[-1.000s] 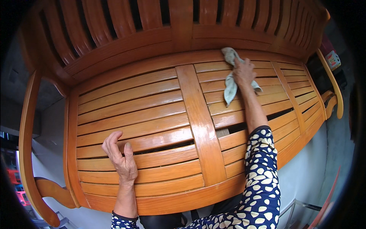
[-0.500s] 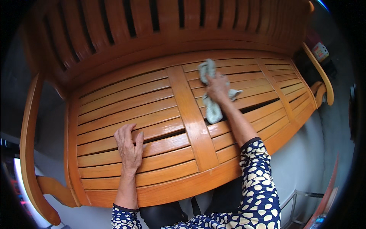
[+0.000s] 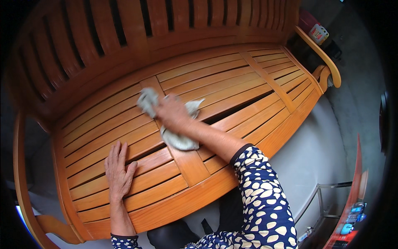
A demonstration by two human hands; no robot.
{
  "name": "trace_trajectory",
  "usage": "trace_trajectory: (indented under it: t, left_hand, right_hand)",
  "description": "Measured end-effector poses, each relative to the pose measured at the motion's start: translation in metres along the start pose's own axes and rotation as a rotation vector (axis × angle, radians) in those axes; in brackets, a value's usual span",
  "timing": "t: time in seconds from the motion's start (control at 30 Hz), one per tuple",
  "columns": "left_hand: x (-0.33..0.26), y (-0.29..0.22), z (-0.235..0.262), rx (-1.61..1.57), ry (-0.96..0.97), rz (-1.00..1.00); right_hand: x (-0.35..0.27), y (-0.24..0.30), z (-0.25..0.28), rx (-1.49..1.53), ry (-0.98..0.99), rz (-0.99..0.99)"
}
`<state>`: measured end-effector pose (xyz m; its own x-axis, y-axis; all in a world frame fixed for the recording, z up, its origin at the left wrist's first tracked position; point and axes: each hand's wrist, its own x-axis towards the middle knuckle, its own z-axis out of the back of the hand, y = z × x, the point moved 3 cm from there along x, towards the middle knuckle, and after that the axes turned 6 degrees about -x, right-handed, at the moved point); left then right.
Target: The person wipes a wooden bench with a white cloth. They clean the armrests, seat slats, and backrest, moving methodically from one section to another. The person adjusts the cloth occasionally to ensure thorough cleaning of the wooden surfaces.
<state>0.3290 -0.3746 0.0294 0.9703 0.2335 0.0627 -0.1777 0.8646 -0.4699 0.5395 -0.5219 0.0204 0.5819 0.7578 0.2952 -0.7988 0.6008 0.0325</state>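
Covering part of a pale, crumpled cloth (image 3: 182,142), right hand (image 3: 173,113) over the middle board (image 3: 190,167) of the wooden bench (image 3: 232,174). Hand blurred; cannot tell how its fingers grip. Cloth lies across that board and neighbouring slats. Left hand (image 3: 119,176) on slats, near left, fingers extended, slightly apart, thumb out to the right.

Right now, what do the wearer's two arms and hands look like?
Right arm: navy fabric sleeve with irregular cream spots, narrow dark cuff ending on the forearm. Left arm: matching spotted sleeve, same dark edging. Left hand: bare, no glove or ring visible. Right hand: ungloved, motion-blurred, finer details unclear.
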Motion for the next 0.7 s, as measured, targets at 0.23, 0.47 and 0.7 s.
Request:
trace_trajectory:
  t: [0.23,0.47,0.7]
  left_hand:
    - [0.003,-0.002,0.004,0.033,0.016,-0.003]
    - [0.004,0.001,0.005,-0.009,0.000,0.027]
    - [0.005,-0.003,0.003,-0.003,-0.012,0.044]
  right_hand:
    - [-0.018,-0.173,0.001,-0.158,0.062,-0.419]
    - [-0.070,-0.284,0.020,-0.436,0.186,-0.760]
    - [-0.176,-0.345,0.083,-0.427,0.266,-1.084]
